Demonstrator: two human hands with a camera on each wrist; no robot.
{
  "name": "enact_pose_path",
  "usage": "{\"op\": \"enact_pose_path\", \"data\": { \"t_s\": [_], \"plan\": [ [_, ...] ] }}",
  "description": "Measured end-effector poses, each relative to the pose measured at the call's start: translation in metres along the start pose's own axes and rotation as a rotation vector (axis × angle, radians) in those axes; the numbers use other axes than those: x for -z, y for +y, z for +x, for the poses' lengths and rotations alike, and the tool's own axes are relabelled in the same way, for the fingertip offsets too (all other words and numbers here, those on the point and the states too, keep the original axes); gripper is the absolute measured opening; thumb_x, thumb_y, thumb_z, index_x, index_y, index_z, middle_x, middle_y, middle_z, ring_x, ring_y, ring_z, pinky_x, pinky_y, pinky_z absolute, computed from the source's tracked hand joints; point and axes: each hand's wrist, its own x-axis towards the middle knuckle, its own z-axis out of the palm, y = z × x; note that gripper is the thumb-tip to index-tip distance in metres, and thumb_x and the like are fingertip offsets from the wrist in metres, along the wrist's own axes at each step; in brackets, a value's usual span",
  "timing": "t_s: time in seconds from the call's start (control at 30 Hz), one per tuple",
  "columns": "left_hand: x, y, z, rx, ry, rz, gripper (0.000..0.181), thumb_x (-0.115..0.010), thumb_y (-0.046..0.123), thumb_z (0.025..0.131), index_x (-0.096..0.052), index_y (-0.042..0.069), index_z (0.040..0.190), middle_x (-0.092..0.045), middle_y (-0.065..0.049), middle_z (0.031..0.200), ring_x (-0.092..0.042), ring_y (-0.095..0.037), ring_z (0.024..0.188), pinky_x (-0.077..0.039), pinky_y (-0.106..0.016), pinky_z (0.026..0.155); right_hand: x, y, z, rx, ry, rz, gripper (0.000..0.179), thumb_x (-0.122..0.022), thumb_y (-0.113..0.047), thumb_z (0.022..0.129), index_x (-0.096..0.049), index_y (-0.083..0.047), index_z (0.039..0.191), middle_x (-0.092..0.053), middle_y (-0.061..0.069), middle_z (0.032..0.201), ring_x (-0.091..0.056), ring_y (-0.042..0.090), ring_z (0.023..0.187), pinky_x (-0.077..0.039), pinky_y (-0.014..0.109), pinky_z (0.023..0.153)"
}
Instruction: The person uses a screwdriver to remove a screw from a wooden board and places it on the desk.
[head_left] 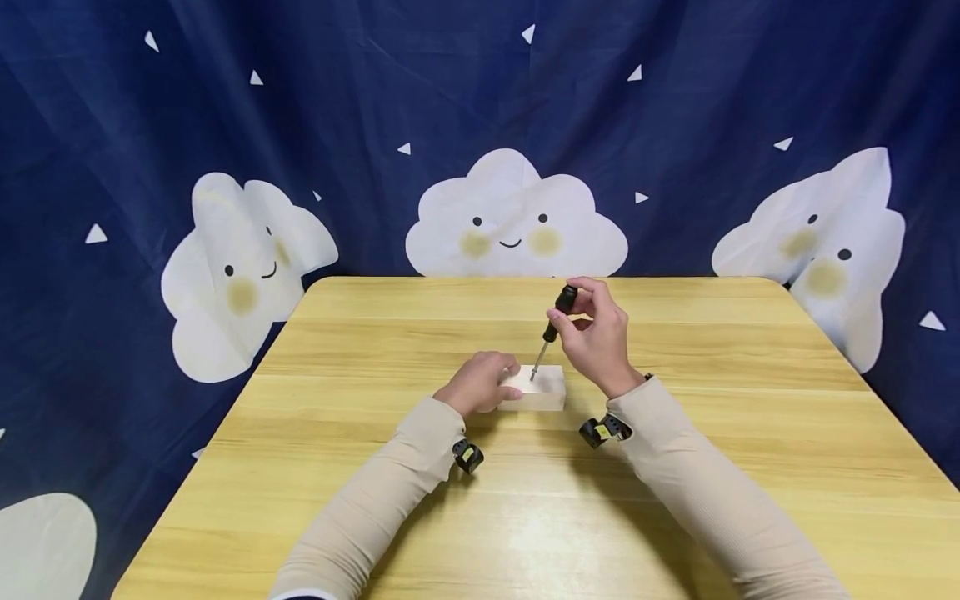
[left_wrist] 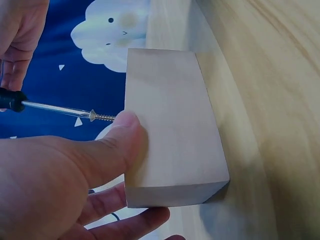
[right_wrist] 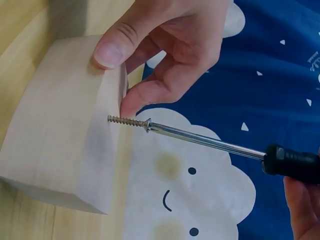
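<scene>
- Slanting in from the lower left of the head view, the left forearm (head_left: 367, 508) is bringing the left hand (head_left: 477, 387) to the left end of the pale wooden block (head_left: 543, 401).
- The left fingers are pinching that block, the thumb lying on its near side by the upper edge and the others bending behind the far side.
- The right forearm (head_left: 720, 496) is slanting in from the lower right, and the right hand (head_left: 602, 337) is hanging above and to the right of the block, wrist raised.
- The right thumb and fingers are curling around the black handle of the screwdriver (right_wrist: 210, 141), near its upper end.
- The screwdriver is leaning, its shaft running down leftward to the head of the screw (right_wrist: 129, 121).
- The screw is standing mostly clear of the block, its tip meeting the top face.
- The block is resting on the middle of the table (head_left: 360, 333), between both hands.
</scene>
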Motion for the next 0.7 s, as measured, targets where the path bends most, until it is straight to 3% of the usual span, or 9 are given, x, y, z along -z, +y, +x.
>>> {"op": "enact_pose_path", "data": {
  "t_s": [0.2,0.43,0.57,0.7],
  "plan": [
    [0.0004,0.0008,0.0013,0.013,-0.003,-0.004,0.037,-0.074,0.027,0.086,-0.065,0.008,0.116,-0.066,-0.008,0.116,-0.059,-0.023,0.105,-0.046,-0.037,0.097,-0.0006,0.0025,-0.0007,-0.007,-0.018,0.036,0.043,-0.073,0.007,0.081,-0.055,0.002,0.121,-0.066,0.018,0.096,-0.068,0.029,0.077,-0.057,0.022,0.064],
    [-0.0012,0.0007,0.0025,-0.009,-0.012,0.014,0.033,-0.073,0.027,0.087,-0.066,0.008,0.112,-0.066,-0.006,0.106,-0.058,-0.019,0.094,-0.048,-0.035,0.092,-0.0063,0.0043,-0.0035,0.023,0.072,-0.034,0.051,-0.086,-0.003,0.071,-0.061,0.004,0.115,-0.058,0.017,0.089,-0.063,0.025,0.07,-0.056,0.022,0.055],
    [-0.0012,0.0004,0.003,-0.021,-0.011,0.029,0.028,-0.073,0.027,0.087,-0.065,0.009,0.107,-0.065,-0.003,0.1,-0.057,-0.018,0.091,-0.048,-0.034,0.089,-0.0078,0.0035,-0.0025,0.045,0.088,-0.04,0.046,-0.082,0.001,0.075,-0.061,0.005,0.115,-0.059,0.018,0.089,-0.064,0.026,0.069,-0.056,0.023,0.054],
    [0.0001,0.0,0.0029,-0.036,-0.005,0.041,0.024,-0.073,0.027,0.087,-0.064,0.01,0.101,-0.062,-0.001,0.093,-0.054,-0.017,0.086,-0.048,-0.032,0.085,-0.0063,0.0014,-0.0009,0.039,0.046,-0.008,0.046,-0.076,0.007,0.078,-0.058,0.005,0.12,-0.062,0.018,0.089,-0.067,0.028,0.072,-0.054,0.017,0.058]
  ]
}}
